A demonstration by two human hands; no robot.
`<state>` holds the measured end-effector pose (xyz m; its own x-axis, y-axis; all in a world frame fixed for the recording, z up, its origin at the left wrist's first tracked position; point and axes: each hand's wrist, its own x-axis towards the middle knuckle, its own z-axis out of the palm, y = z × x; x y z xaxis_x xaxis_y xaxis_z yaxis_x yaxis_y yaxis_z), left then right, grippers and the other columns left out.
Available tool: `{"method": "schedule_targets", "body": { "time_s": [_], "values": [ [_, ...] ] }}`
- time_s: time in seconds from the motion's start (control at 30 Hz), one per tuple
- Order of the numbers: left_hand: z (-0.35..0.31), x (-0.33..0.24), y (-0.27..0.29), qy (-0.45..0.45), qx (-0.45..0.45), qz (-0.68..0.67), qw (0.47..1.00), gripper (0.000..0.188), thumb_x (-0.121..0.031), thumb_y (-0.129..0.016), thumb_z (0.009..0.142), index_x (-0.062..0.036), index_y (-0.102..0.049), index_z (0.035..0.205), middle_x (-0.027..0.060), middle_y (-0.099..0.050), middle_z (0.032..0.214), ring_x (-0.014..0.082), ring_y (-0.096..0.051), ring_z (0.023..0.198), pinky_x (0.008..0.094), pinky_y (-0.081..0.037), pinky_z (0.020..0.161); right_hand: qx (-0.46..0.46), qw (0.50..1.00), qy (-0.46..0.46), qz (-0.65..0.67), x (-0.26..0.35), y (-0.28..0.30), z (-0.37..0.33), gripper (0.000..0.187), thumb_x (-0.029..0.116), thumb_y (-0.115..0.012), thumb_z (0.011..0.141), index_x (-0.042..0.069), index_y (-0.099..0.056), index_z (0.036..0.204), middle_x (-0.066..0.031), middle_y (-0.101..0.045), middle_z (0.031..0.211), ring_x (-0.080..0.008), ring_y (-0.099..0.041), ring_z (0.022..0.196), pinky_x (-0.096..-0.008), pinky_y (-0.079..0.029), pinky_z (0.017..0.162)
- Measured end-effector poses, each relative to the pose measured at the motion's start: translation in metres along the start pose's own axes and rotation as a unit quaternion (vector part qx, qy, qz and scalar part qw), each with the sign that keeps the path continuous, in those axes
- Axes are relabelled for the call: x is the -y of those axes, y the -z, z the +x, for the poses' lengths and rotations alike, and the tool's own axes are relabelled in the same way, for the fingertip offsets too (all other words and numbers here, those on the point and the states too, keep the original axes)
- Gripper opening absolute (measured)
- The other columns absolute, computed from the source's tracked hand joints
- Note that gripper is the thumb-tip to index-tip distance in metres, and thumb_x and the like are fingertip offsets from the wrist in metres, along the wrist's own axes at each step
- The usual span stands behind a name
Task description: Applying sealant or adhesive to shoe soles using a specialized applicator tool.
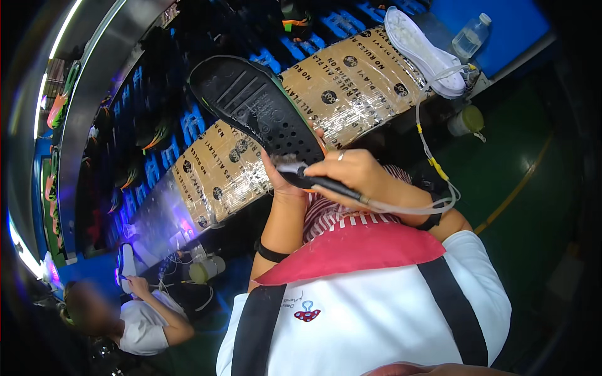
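White strip lights [66,28] glare at upper left, bent by the fisheye; violet glow [186,227] hazes the lower left. Clear tape [352,133] glints mid-frame. Black vignetting swallows corners; far-left detail seems soft.

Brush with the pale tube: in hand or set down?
In hand: the right hand grips the brush by its black handle, bristles over the near end of the black sole.
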<state>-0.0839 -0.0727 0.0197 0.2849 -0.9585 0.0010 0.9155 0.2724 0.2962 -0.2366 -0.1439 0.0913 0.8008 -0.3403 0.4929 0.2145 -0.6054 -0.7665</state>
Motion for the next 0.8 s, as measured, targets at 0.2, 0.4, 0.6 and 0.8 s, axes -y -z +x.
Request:
{"method": "schedule_targets", "body": {
  "time_s": [0.2, 0.4, 0.6, 0.8],
  "values": [
    [-0.001, -0.012, 0.008, -0.008, 0.041, -0.018, 0.999, 0.077, -0.058, -0.052, 0.081, -0.0039, -0.038, 0.134, 0.0216, -0.047, 0.125, 0.0400, -0.047, 0.112, 0.0490, -0.045, 0.092, 0.063, 0.986, -0.042, 0.147, 0.006, 0.011, 0.006, 0.019, 0.007, -0.069, 0.073, 0.001, -0.065, 0.090, -0.0112, -0.064, 0.074, -0.0204, -0.063, 0.064, -0.0287, -0.049, 0.058],
    [-0.002, -0.027, 0.013, 0.031, 0.082, 0.033, 0.996, 0.087, -0.062, -0.057, 0.077, -0.0035, -0.034, 0.136, 0.0230, -0.044, 0.129, 0.0407, -0.046, 0.115, 0.0509, -0.045, 0.093, 0.048, 0.994, -0.057, 0.085, 0.004, 0.007, 0.003, 0.023, 0.010, -0.070, 0.074, 0.002, -0.066, 0.095, -0.0126, -0.066, 0.080, -0.0239, -0.063, 0.070, -0.0291, -0.048, 0.064],
    [-0.008, -0.043, 0.015, 0.037, 0.044, 0.076, 0.995, 0.088, -0.063, -0.062, 0.070, -0.0013, -0.042, 0.131, 0.0227, -0.053, 0.120, 0.0399, -0.055, 0.108, 0.0492, -0.049, 0.089, 0.117, 0.971, -0.072, 0.196, -0.001, 0.010, 0.001, 0.025, 0.013, -0.073, 0.074, 0.005, -0.067, 0.097, -0.0093, -0.065, 0.077, -0.0181, -0.060, 0.066, -0.0281, -0.046, 0.061],
    [-0.009, -0.055, 0.024, 0.072, 0.031, 0.149, 0.986, 0.096, -0.065, -0.058, 0.072, 0.0039, -0.034, 0.134, 0.0304, -0.045, 0.125, 0.0429, -0.052, 0.109, 0.0507, -0.049, 0.086, 0.131, 0.981, -0.008, 0.141, -0.004, 0.002, 0.000, 0.026, 0.007, -0.074, 0.073, 0.001, -0.067, 0.097, -0.0118, -0.062, 0.073, -0.0231, -0.059, 0.062, -0.0308, -0.044, 0.056]
  ]
}}
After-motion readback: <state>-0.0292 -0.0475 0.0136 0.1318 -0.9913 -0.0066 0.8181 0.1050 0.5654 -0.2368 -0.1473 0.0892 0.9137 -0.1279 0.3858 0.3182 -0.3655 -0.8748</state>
